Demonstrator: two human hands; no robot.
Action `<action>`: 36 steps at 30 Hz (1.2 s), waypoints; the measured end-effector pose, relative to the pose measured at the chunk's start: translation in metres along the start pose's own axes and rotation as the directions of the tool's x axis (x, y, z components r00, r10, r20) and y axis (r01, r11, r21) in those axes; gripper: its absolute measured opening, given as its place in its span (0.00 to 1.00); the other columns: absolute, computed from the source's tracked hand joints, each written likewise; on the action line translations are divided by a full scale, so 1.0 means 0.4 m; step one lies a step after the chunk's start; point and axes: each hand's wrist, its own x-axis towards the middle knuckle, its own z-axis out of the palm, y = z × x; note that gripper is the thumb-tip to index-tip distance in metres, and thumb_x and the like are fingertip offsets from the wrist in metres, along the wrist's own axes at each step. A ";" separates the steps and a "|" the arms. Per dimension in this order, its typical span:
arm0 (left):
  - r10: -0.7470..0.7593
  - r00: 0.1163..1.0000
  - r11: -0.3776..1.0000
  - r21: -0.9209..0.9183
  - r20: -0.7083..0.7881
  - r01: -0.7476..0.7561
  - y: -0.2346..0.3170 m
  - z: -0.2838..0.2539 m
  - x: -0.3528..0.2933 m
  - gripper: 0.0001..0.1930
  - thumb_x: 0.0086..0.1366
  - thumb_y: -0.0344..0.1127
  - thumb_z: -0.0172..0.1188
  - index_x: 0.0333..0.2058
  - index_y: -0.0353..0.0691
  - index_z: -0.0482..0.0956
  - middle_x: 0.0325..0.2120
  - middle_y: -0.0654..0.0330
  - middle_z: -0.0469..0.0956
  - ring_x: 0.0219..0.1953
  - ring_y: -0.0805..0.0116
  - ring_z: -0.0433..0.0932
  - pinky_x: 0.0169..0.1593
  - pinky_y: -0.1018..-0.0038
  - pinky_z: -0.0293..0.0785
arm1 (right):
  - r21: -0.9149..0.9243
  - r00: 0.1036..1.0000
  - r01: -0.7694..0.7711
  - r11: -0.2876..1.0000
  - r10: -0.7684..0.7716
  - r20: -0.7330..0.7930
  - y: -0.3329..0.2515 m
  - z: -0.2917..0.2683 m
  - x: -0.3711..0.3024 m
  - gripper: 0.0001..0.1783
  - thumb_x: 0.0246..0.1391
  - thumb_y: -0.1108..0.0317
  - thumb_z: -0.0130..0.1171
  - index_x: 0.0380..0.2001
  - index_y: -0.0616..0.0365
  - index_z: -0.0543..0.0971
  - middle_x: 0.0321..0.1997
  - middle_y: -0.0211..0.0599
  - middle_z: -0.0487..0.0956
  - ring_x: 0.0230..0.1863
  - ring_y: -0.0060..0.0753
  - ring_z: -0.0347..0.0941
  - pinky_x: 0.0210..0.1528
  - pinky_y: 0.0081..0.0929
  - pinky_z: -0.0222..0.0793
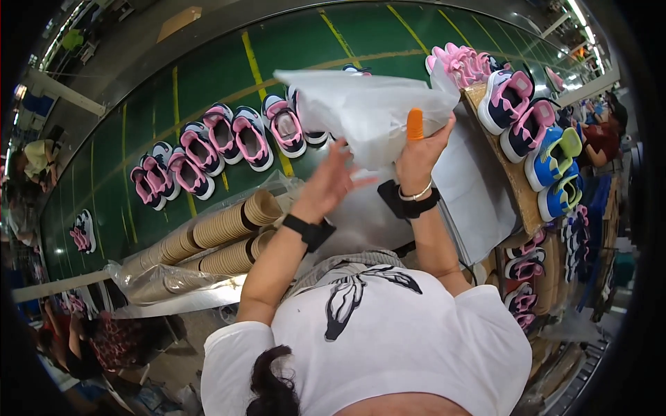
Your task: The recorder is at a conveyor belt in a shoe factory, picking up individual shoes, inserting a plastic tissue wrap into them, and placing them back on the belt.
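Note:
White tissue paper (pixel 374 104) is raised in front of me, crumpled and partly see-through. My right hand (pixel 422 154) grips its right side, with an orange finger cot (pixel 415 125) on the thumb. Just below the paper's left edge is my left hand (pixel 327 182), its fingers spread and a little blurred, with nothing in them. Behind and left of the paper, a row of navy, white and pink sneakers (pixel 252 139) lies on a green belt (pixel 215 69). One sneaker (pixel 284 126) near the paper has something pale inside. The paper hides part of the row.
Tan nested cup-like pieces (pixel 229 225) in clear plastic lie at the left. To the right, a wooden board (pixel 510 166) bears pink and blue sneakers (pixel 553 156), beside a stack of white sheets (pixel 479 194). Pink shoes (pixel 461 66) sit farther back. Other people are at both sides.

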 end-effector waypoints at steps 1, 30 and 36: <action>-0.025 1.000 0.997 0.078 -0.017 0.026 -0.021 -0.004 -0.007 0.30 0.63 0.40 0.58 0.58 0.36 0.57 0.54 0.60 0.65 0.48 0.62 0.74 0.48 0.64 0.74 | 0.032 0.997 0.042 0.999 -0.040 -0.070 0.005 0.001 0.007 0.39 0.44 0.70 0.69 0.55 0.63 0.57 0.47 0.36 0.69 0.48 0.28 0.66 0.53 0.24 0.61; 0.260 0.963 0.490 0.849 0.072 -0.196 0.041 -0.018 -0.055 0.22 0.50 0.23 0.54 0.48 0.38 0.70 0.41 0.60 0.75 0.44 0.63 0.75 0.45 0.67 0.71 | -0.105 0.721 0.518 0.849 -0.367 0.587 0.001 0.071 -0.054 0.10 0.46 0.71 0.65 0.25 0.62 0.73 0.24 0.33 0.73 0.30 0.28 0.68 0.30 0.28 0.65; 0.350 0.922 0.130 0.967 0.163 -0.221 0.097 -0.051 -0.051 0.34 0.56 0.26 0.61 0.60 0.35 0.54 0.50 0.57 0.67 0.47 0.70 0.73 0.47 0.75 0.71 | -0.005 0.834 -0.298 0.955 0.263 0.486 0.065 0.146 -0.085 0.23 0.45 0.68 0.67 0.43 0.61 0.70 0.38 0.39 0.76 0.39 0.28 0.73 0.41 0.27 0.70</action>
